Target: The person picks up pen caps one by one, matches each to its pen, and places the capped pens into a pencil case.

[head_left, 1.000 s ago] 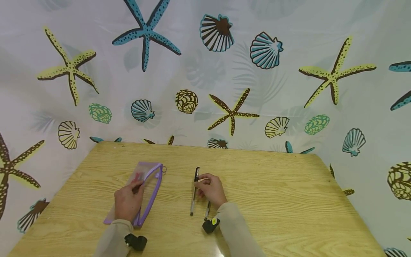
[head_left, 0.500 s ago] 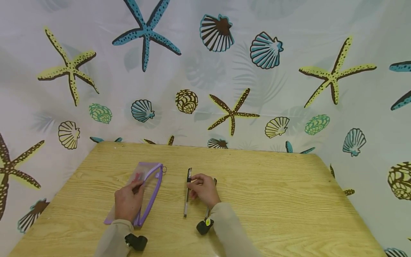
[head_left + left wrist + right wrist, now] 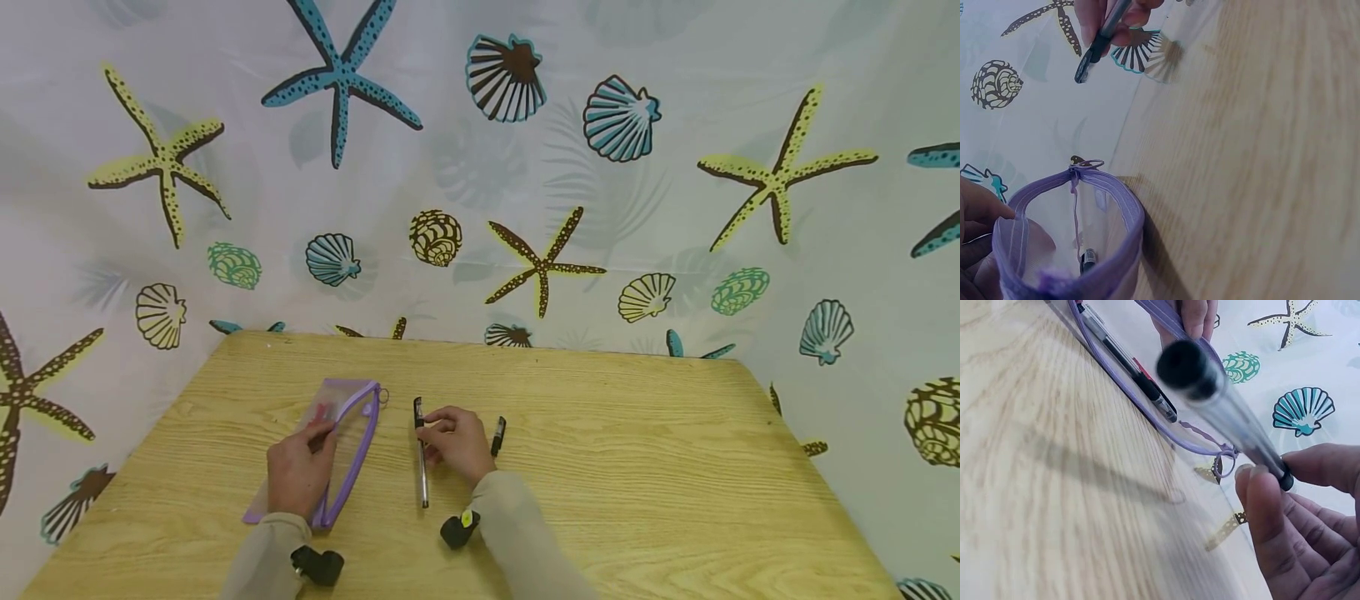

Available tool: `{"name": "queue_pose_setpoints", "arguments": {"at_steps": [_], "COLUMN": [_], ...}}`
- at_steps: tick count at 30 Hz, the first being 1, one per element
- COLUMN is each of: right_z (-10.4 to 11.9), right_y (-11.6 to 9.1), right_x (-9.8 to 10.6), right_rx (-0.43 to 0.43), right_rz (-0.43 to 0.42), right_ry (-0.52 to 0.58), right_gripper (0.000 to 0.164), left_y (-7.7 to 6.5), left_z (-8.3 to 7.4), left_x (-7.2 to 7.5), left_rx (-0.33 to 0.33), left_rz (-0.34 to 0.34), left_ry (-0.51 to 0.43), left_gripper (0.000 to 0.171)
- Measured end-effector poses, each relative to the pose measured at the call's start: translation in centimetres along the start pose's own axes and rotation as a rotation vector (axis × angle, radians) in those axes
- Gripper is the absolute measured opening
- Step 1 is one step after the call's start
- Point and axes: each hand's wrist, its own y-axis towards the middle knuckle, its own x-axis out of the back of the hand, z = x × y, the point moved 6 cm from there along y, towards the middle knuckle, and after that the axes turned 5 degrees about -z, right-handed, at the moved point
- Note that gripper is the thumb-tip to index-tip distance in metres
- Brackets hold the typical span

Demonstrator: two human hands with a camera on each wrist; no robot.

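My left hand (image 3: 300, 471) pinches the rim of a see-through pencil pouch (image 3: 350, 486) with purple zipper edging, lying on the left of the table. The pouch mouth gapes open in the left wrist view, and a pen (image 3: 1129, 362) with a black grip shows inside it, with something red beside it. To the right of the pouch, my right hand (image 3: 457, 443) pinches a clear-barrelled black gel pen (image 3: 422, 475) between thumb and fingers, raised off the table. Another black-capped pen (image 3: 498, 436) lies behind the right hand, its lower part hidden by the wrist.
The wooden table (image 3: 637, 467) stretches away to the right and back. A pale curtain (image 3: 480, 167) printed with starfish and shells hangs behind and at both sides. A small ring (image 3: 385, 396) sticks out at the zipper's far end.
My right hand has carried the held pen leftward, closer to the pouch. More of the other pen has come into sight behind it. The left hand and pouch stay put.
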Motion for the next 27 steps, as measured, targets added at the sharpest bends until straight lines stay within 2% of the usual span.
{"name": "queue_pose_setpoints", "arguments": {"at_steps": [6, 20, 27], "right_z": [0.1, -0.3, -0.1], "right_y": [0.1, 0.6, 0.6], "right_x": [-1.2, -3.6, -4.7], "right_rx": [-0.049, -0.095, -0.102], "right_rz": [0.012, 0.016, 0.016], "right_ry": [0.030, 0.069, 0.076], "right_gripper": [0.026, 0.026, 0.028], "left_y": [0.0, 0.1, 0.1], "left_z": [0.0, 0.0, 0.0], "left_x": [0.0, 0.0, -0.1], "left_rx": [-0.008, -0.022, -0.007], "left_rz": [-0.002, -0.011, 0.000], "left_ry": [0.005, 0.016, 0.024], "left_gripper": [0.022, 0.021, 0.021]}}
